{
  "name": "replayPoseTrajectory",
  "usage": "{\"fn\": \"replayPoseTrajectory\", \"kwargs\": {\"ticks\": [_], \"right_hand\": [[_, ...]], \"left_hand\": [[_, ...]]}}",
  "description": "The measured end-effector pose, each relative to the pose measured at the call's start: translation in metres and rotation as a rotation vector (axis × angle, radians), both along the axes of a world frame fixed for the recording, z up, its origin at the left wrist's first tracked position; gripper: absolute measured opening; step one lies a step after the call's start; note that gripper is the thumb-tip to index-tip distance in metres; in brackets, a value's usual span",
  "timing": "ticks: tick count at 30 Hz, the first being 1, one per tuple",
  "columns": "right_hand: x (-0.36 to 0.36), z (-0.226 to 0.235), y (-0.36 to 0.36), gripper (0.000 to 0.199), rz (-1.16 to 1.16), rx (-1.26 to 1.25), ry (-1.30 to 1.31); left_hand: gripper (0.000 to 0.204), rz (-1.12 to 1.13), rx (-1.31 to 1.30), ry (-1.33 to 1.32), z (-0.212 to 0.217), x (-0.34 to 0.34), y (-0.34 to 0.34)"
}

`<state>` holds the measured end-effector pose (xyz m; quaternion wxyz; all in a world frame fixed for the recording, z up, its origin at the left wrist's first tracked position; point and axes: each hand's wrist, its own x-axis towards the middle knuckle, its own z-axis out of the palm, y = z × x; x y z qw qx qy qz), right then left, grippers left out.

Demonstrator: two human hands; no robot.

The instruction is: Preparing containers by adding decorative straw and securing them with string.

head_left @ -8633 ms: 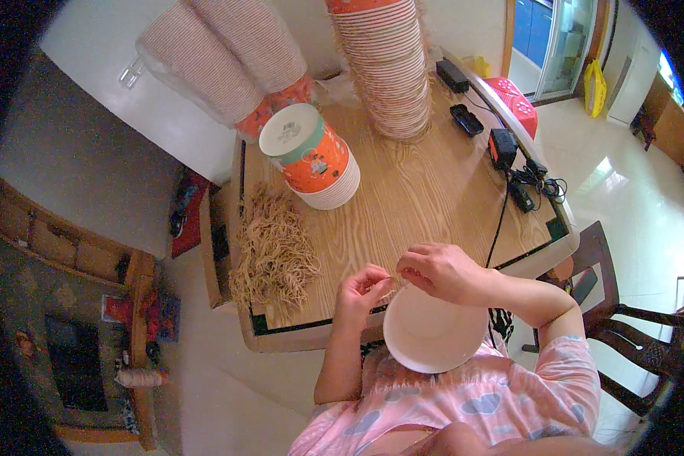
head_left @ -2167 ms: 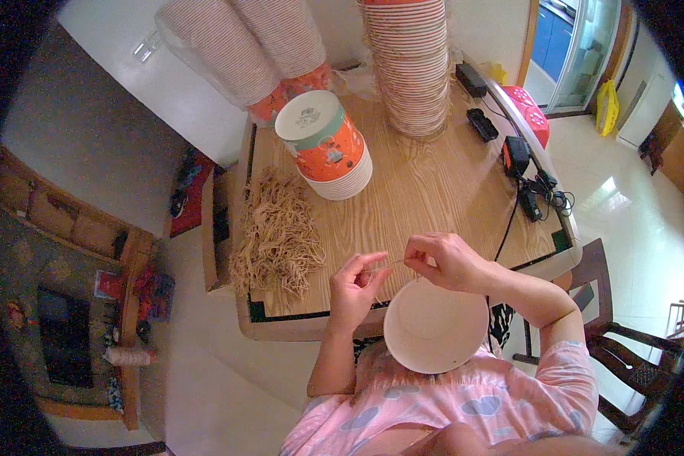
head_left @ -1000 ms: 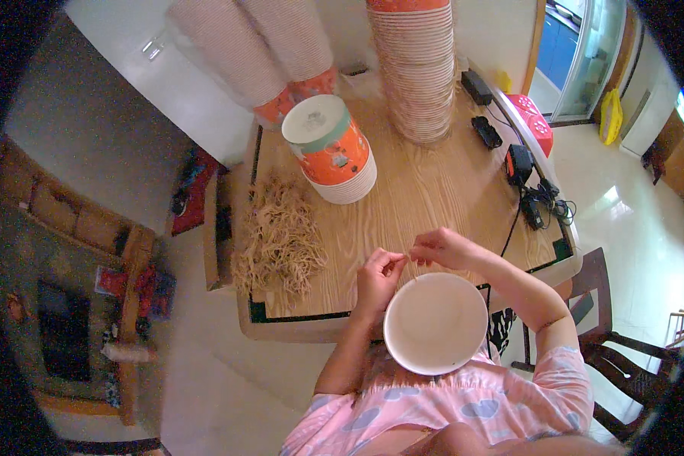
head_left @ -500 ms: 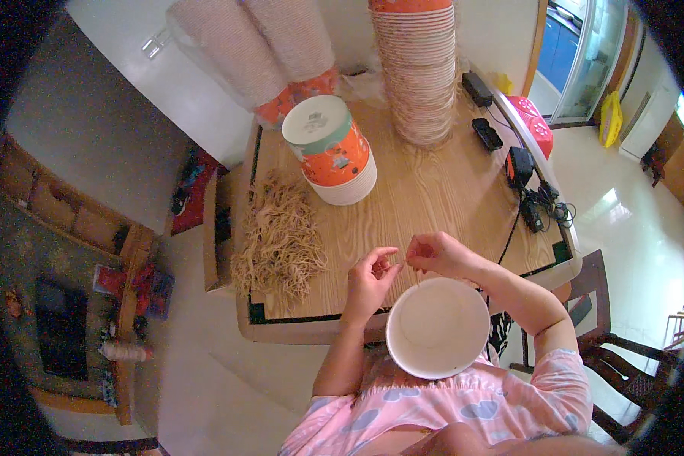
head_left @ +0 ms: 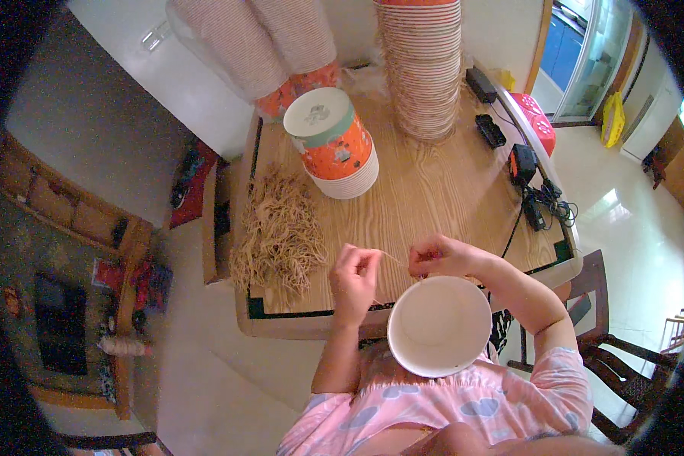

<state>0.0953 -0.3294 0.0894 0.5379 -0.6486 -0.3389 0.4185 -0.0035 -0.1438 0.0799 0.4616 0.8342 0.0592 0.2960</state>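
A view from above looks down on a person in a pink patterned top seated at a wooden counter (head_left: 433, 205).

At the far left of the counter lies a loose heap of tan rubber bands (head_left: 280, 235), spread along the counter's left side. Just right of the heap, toward the far end, stands a short stack of orange and white paper bowls (head_left: 333, 144) turned upside down.

Nearer the person, the left hand (head_left: 355, 275) is raised over the front edge of the counter, its fingers pinched closed on one end of a thin tan rubber band (head_left: 391, 258). The band runs as a fine line to the right hand (head_left: 437, 257), whose fingertips are also pinched closed on it. The two hands are near each other, with the band between them.

Directly below the right hand, a white paper bowl (head_left: 439, 325) sits open side up at the counter's front edge, against the person's body. The right hand is at the bowl's far rim; whether it touches the rim cannot be told.

Farther back, right of the upturned bowls, a tall stack of paper bowls (head_left: 425, 68) rises. Along the counter's right edge lie several black chargers and cables (head_left: 528, 182).
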Motion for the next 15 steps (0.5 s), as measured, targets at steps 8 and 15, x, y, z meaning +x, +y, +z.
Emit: {"fn": "replayPoseTrajectory", "kwargs": {"ticks": [8,15], "right_hand": [[-0.004,-0.003,-0.015,0.013,0.113,0.072,0.180],[-0.018,0.037,-0.018,0.011,0.064,0.074,0.161]], "left_hand": [[0.007,-0.048,0.084,0.049,0.003,-0.002,0.016],[0.007,-0.182,-0.359,0.202,0.003,-0.009,0.001]]}}
